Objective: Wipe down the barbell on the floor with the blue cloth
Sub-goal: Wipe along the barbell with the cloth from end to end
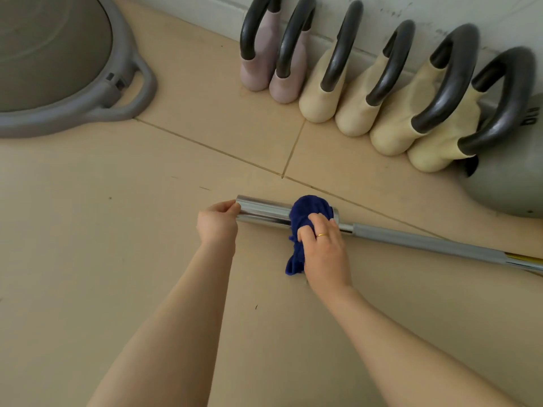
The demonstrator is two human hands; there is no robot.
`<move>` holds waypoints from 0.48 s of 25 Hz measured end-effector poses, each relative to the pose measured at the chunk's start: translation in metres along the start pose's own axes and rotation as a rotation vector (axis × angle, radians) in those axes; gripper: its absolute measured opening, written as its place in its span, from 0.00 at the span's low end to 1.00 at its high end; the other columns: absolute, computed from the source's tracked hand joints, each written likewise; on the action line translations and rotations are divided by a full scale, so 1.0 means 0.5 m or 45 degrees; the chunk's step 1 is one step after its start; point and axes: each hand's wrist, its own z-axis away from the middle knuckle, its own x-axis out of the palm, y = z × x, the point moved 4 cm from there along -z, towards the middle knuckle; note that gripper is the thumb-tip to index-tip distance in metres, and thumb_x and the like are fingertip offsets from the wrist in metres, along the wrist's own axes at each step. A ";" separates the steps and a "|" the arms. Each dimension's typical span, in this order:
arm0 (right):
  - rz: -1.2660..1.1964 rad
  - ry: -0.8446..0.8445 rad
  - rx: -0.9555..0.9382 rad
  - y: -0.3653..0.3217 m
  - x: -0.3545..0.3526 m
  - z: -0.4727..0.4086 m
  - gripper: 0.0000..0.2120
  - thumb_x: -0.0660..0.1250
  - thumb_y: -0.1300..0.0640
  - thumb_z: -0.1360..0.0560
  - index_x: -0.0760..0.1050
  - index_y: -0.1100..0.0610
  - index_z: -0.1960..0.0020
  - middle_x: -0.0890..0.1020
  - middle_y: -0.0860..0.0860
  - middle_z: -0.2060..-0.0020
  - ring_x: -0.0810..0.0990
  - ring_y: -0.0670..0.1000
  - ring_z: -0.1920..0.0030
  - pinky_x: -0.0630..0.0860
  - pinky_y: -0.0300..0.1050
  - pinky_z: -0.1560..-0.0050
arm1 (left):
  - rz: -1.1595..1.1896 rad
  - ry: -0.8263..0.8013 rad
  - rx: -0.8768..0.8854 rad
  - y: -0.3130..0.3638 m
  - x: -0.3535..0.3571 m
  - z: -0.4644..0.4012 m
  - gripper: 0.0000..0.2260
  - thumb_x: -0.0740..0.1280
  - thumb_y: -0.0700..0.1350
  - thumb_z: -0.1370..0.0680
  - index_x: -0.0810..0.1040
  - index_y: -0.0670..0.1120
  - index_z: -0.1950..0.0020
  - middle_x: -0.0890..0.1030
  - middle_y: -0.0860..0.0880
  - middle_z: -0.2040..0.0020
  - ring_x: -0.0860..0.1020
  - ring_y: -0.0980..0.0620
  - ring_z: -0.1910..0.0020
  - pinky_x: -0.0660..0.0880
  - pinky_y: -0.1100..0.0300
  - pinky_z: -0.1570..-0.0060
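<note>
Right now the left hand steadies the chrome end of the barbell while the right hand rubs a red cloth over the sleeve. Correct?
Not quite: the cloth is blue, not red, as the head view shows. The rest holds: the left hand steadies the chrome end of the barbell while the right hand rubs the cloth over the sleeve.

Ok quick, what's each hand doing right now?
Left hand: holding the end of the barbell, fingers curled on it.
Right hand: gripping the cloth, pressed onto the barbell.
</note>
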 end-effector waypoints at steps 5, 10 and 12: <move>-0.850 -0.280 0.270 0.038 -0.062 0.001 0.17 0.59 0.76 0.34 0.71 0.56 0.54 0.77 0.48 0.45 0.74 0.48 0.43 0.67 0.38 0.46 | -0.073 0.074 0.011 -0.009 -0.007 0.016 0.11 0.64 0.39 0.23 0.79 0.42 0.42 0.80 0.44 0.52 0.75 0.46 0.57 0.71 0.58 0.56; -1.461 0.172 0.888 0.121 -0.102 0.083 0.11 0.61 0.65 0.24 0.69 0.55 0.44 0.79 0.50 0.50 0.78 0.45 0.50 0.72 0.39 0.47 | -0.764 0.205 0.337 0.029 0.027 0.073 0.25 0.58 0.35 0.24 0.61 0.44 0.27 0.69 0.44 0.31 0.66 0.42 0.32 0.65 0.48 0.33; -1.461 0.274 1.024 0.168 -0.107 0.115 0.13 0.61 0.63 0.23 0.69 0.55 0.40 0.79 0.51 0.46 0.78 0.50 0.45 0.72 0.45 0.41 | -0.830 0.031 0.683 0.044 0.093 0.132 0.24 0.58 0.37 0.23 0.60 0.45 0.27 0.69 0.45 0.31 0.65 0.44 0.32 0.63 0.49 0.33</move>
